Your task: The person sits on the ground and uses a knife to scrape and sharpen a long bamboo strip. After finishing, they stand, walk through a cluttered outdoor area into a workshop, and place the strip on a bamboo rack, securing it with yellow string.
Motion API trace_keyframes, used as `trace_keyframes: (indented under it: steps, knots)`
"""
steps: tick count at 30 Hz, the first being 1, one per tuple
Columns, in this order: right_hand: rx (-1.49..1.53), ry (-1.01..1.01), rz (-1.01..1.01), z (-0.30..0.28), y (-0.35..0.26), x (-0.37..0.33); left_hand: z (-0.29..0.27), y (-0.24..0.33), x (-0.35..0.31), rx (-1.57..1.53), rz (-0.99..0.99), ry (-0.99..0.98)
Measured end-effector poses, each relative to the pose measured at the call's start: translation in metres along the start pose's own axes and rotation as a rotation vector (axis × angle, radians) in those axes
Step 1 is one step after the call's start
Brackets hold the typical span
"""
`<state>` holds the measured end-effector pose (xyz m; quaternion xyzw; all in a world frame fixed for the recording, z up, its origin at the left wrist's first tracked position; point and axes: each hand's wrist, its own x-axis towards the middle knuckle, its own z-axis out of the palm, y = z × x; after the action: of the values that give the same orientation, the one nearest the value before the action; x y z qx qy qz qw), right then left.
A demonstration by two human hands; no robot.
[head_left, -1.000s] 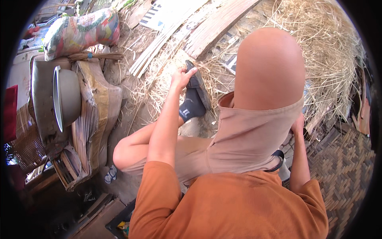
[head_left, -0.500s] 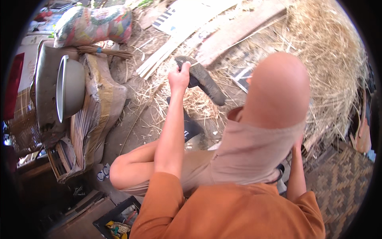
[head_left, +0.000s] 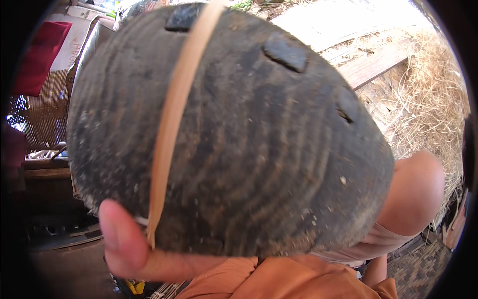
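Note:
A worn dark sandal [head_left: 239, 144], its ridged sole toward me, fills the middle of the head view. Dark plug-like patches sit along its far edge. My left hand [head_left: 127, 246] grips its near left edge; the thumb shows, and the sole hides most of the other fingers. A thin, flat tan strip [head_left: 172, 109] runs slantwise across the sole, its lower end beside the thumb. Whether the strip touches the sole is unclear. Of my right arm only a bit of forearm [head_left: 376, 271] appears low on the right; that hand is out of sight.
Dry straw [head_left: 423, 99] is heaped at the right, beside a wooden plank [head_left: 378, 65]. My bent knee [head_left: 416, 192] rises at the right, above a woven mat [head_left: 418, 271]. A dark red cloth [head_left: 42, 57] and woven panel [head_left: 45, 109] stand at the left.
My left hand has brought the sandal up close, its sole now toward me and covering most of the ground. The tan strip has come into sight across it.

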<state>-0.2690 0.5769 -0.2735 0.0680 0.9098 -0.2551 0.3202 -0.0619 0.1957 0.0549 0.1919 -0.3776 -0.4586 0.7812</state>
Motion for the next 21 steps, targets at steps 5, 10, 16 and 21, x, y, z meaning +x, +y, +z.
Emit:
trace_keyframes:
  steps: [5,10,16,21]
  knots:
    - [-0.163,-0.126,0.181,-0.018,-0.099,-0.033,-0.007,0.006,0.003,0.004,-0.012,-0.029]
    - [-0.244,-0.212,0.314,-0.033,-0.156,-0.056,0.0,-0.003,0.005,-0.018,-0.101,-0.108]
    - [-0.205,-0.182,0.244,-0.037,-0.159,-0.031,0.002,-0.06,0.013,-0.009,-0.303,-0.187]
    - [0.003,-0.009,-0.022,-0.011,-0.045,0.04,0.0,-0.104,0.013,0.103,-0.386,-0.023]
